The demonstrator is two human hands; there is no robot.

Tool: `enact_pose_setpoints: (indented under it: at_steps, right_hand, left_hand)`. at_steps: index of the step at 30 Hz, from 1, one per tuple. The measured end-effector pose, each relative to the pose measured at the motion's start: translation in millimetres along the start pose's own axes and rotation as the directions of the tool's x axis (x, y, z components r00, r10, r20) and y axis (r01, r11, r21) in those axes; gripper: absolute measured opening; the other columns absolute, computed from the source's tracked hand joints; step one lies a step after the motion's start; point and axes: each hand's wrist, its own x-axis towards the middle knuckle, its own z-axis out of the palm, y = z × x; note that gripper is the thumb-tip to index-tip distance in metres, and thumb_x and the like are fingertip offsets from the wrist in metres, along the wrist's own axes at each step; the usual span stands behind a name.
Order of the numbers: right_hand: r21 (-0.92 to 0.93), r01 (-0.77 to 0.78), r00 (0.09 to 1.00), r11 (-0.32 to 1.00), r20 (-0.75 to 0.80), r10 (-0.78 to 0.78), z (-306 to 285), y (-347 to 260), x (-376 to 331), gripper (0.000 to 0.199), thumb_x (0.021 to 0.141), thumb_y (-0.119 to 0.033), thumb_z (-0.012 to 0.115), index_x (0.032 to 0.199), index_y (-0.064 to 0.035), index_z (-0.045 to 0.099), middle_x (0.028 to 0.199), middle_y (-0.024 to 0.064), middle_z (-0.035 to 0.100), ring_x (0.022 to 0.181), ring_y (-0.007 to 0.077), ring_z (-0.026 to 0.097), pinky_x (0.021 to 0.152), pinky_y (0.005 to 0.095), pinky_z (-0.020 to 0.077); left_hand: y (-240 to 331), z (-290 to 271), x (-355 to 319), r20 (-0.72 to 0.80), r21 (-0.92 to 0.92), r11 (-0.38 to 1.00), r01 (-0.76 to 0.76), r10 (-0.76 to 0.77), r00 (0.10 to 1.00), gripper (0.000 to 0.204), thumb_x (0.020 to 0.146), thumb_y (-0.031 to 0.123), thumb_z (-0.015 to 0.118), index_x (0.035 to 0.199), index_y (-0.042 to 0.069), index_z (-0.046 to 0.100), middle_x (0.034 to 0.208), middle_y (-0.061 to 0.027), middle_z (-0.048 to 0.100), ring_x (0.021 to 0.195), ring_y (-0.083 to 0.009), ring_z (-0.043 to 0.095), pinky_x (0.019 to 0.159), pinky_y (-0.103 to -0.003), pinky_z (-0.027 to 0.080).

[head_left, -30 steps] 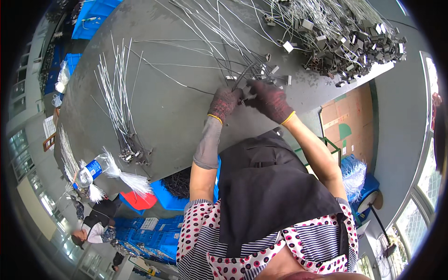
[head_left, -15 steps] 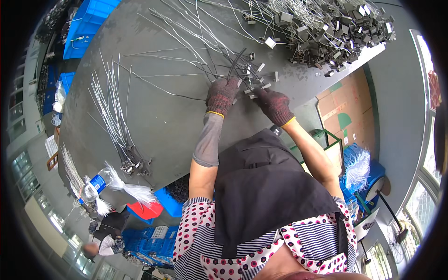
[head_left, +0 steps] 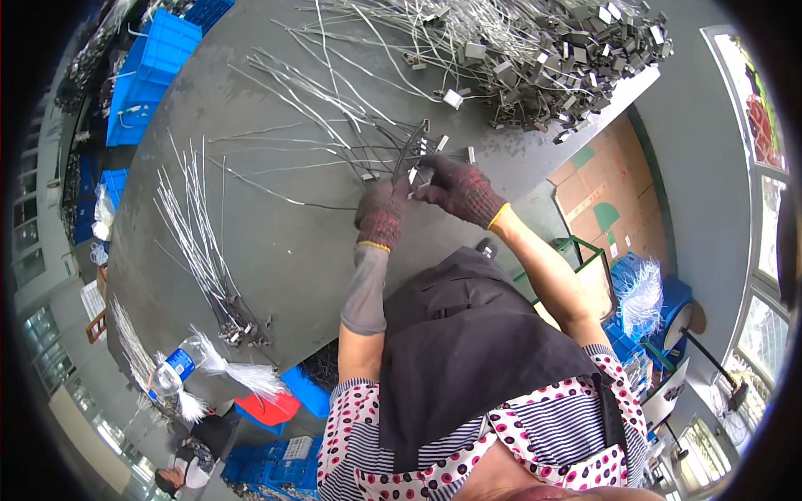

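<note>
My left hand [head_left: 382, 215], in a dark knitted glove with a yellow cuff, is closed around black ends of cables lying on the grey table [head_left: 276, 275]. Close beside it, my gloved right hand [head_left: 459, 192] is curled in a pinch; what sits between its fingertips is too small to make out. Small silvery connectors [head_left: 443, 143] on dark wires lie just beyond the fingers. From them a loose spread of thin pale cables [head_left: 309, 92] fans away to the far left. The gloves hide part of the cable ends.
A large heap of cables with connectors [head_left: 551, 71] covers the far right. Another cable bundle [head_left: 200, 225] lies to the left. Near the table's left edge are a plastic bottle [head_left: 178, 365] and white tie strands [head_left: 251, 377]. Blue crates [head_left: 154, 75] stand beyond; another person [head_left: 196, 459] is at lower left.
My right hand has moved left and in toward my left hand, so the two nearly meet. Fewer loose connectors show between them. The whole view has shifted slightly.
</note>
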Motion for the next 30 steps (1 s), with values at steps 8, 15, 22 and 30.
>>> enact_pose_setpoints:
  at_steps: [8,15,22,30]
  right_hand:
    - [0.584,-0.049,0.996,0.81,-0.031,0.082,-2.0,-3.2,8.1,0.031,0.094,-0.028,0.062,0.109,-0.0011,0.064,0.086,0.0148,0.069,0.074,0.0216,0.069,0.069,0.0351,0.0545]
    - [0.537,0.158,0.877,0.829,-0.462,0.131,-6.4,41.7,31.3,0.025,0.094,-0.02,0.065,0.113,-0.0036,0.066,0.088,0.013,0.069,0.072,0.021,0.066,0.066,0.0337,0.0543]
    - [-0.337,-0.145,0.866,0.93,-0.497,-0.045,-49.6,57.6,79.0,0.021,0.086,-0.014,0.055,0.105,-0.0056,0.062,0.102,0.0233,0.068,0.091,0.0406,0.068,0.075,0.0477,0.0552]
    - [-0.444,-0.044,0.948,0.895,-0.301,-0.103,-93.4,70.7,85.0,0.022,0.086,-0.029,0.061,0.095,-0.0103,0.07,0.092,0.0151,0.071,0.083,0.0348,0.07,0.07,0.0456,0.0547]
  left_hand:
    - [20.2,12.7,-18.9,-0.057,-0.097,0.984,-0.147,0.141,0.988,0.041,0.097,0.045,0.053,0.117,0.012,0.065,0.097,-0.011,0.07,0.086,-0.0291,0.068,0.072,-0.042,0.053]
    - [27.5,-9.5,-26.9,0.151,-0.883,0.47,-0.001,0.286,0.946,0.029,0.097,0.021,0.058,0.117,0.001,0.063,0.093,-0.0104,0.068,0.089,-0.0181,0.068,0.081,-0.036,0.056]
    - [19.1,10.1,-0.3,0.006,-0.867,-0.409,0.283,0.56,0.828,0.025,0.095,0.016,0.062,0.115,0.001,0.065,0.104,-0.0113,0.068,0.095,-0.0246,0.067,0.089,-0.043,0.056]
    - [39.1,12.7,52.2,-0.083,-0.851,-0.505,0.145,0.402,0.912,0.025,0.092,0.004,0.059,0.116,-0.002,0.063,0.114,-0.0135,0.067,0.114,-0.0284,0.061,0.105,-0.046,0.048]
